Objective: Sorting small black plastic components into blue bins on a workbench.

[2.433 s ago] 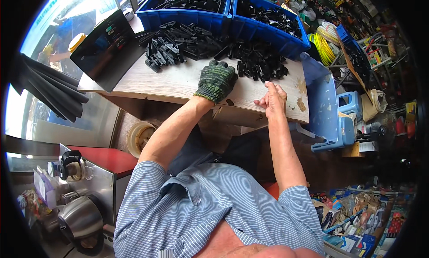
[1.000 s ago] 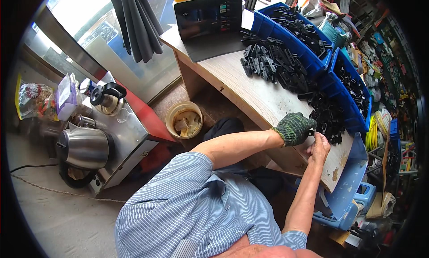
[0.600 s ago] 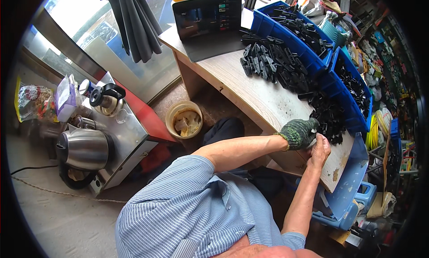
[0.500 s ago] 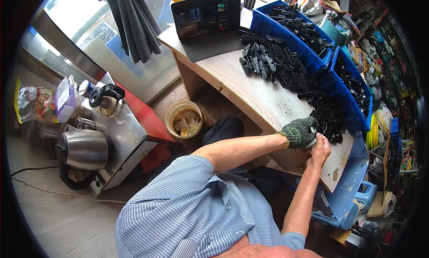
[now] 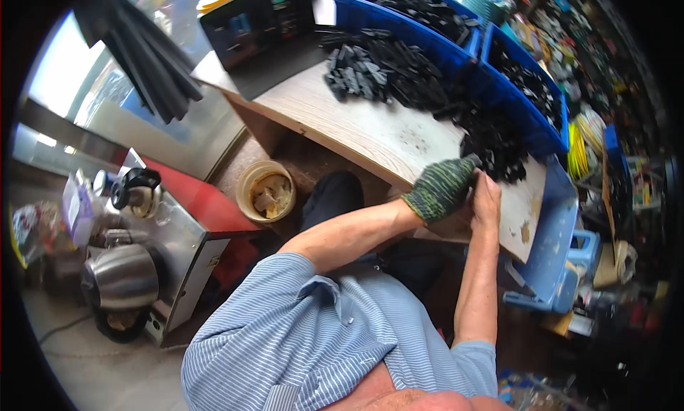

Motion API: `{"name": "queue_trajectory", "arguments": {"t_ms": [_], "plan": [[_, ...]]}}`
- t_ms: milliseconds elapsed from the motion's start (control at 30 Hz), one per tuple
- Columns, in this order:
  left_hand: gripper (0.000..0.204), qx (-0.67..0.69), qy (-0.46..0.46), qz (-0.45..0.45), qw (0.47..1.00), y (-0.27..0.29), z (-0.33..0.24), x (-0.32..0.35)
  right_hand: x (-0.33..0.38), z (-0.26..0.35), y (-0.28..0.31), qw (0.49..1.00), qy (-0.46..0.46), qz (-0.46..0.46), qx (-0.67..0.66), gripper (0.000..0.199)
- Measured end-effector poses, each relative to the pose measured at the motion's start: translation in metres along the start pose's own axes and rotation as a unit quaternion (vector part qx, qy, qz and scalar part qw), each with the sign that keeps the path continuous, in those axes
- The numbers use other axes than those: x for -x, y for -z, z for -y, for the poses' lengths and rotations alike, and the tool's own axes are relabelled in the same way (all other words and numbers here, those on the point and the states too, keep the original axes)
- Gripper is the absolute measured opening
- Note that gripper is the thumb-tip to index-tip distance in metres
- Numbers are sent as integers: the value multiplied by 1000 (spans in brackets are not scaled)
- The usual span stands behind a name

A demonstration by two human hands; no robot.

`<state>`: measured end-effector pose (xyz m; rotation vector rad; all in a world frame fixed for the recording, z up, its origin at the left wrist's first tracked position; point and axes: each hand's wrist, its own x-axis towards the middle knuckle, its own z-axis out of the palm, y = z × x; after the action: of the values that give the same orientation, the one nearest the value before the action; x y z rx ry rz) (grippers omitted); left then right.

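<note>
My left hand (image 5: 440,189), in a dark green knitted glove, is closed over the table's right end, its fingertips against those of my right hand. Bare, my right hand (image 5: 486,199) is closed too, its fingers pinched together. Whatever sits between them is too small and blurred to make out. Just beyond both hands lies a heap of small black parts (image 5: 499,149). Farther left on the table, a larger pile of longer black plastic pieces (image 5: 388,68) joins it.
Blue bins (image 5: 456,68) of black parts line the far side of the pale wooden table (image 5: 399,137). A tablet (image 5: 260,30) stands at its left end. A bucket (image 5: 266,191) is on the floor. Left, a kettle (image 5: 125,276) stands on a cabinet. A blue plastic chair (image 5: 548,247) is at right.
The view has turned, so the table and bins sit farther left and higher. Both hands stay together by the black heap. A small white bit seen between them earlier no longer shows.
</note>
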<state>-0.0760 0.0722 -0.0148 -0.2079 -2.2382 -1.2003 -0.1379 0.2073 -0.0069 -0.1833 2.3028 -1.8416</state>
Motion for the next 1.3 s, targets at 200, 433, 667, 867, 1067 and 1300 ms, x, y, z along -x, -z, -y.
{"name": "queue_trajectory", "arguments": {"t_ms": [200,433,667,867,1067,1300], "plan": [[38,-35,2,28,999,7,-2,-7,3,-2,-5,1000,18,-10,-15,34],[37,-267,8,-27,963,46,21,-66,23,14,-12,994,-38,-70,-69,34],[22,-344,-11,43,938,48,60,-70,26,18,-13,986,-46,-77,-138,33],[21,-314,31,59,947,71,54,-50,23,14,-13,983,-31,-82,-163,30],[31,-232,80,-7,969,72,64,-57,25,18,-17,983,-42,-82,-157,30],[30,-307,145,66,938,61,42,-63,26,16,-16,981,-33,-97,-162,31]]}}
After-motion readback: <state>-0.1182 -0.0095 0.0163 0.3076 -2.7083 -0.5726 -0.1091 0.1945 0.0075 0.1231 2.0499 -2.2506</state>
